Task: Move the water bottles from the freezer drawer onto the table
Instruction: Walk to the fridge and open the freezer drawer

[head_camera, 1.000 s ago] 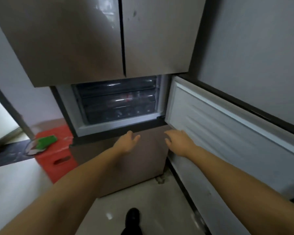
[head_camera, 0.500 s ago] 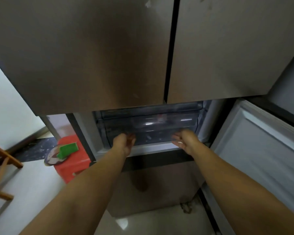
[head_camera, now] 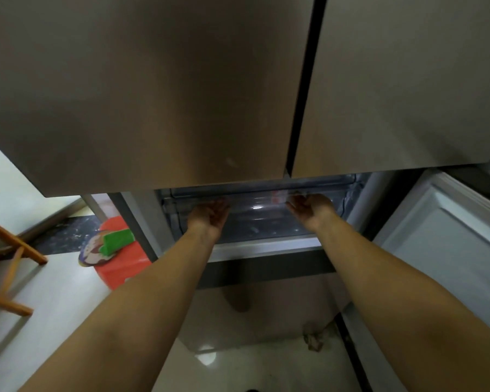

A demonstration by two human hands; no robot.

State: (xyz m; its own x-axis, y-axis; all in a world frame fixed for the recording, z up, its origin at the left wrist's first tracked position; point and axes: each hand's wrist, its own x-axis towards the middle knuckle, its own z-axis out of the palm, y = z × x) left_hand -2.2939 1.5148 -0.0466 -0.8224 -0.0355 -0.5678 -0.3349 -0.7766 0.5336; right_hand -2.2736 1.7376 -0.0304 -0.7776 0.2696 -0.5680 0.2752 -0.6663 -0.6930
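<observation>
Both hands' fingers (head_camera: 221, 203) curl under the clear freezer drawer (head_camera: 259, 213) front

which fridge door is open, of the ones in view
The lower right door, swung out to the right with its white inner lining showing. The two upper doors are shut, and so is the lower left door.

No legible text, label, brand, number or sign appears in this view. The round item (head_camera: 92, 250) on the red stool (head_camera: 122, 267), left of the freezer drawer (head_camera: 260, 210), carries a printed pattern too blurred to read. A reddish patch inside the freezer drawer cannot be resolved into letters.
</observation>
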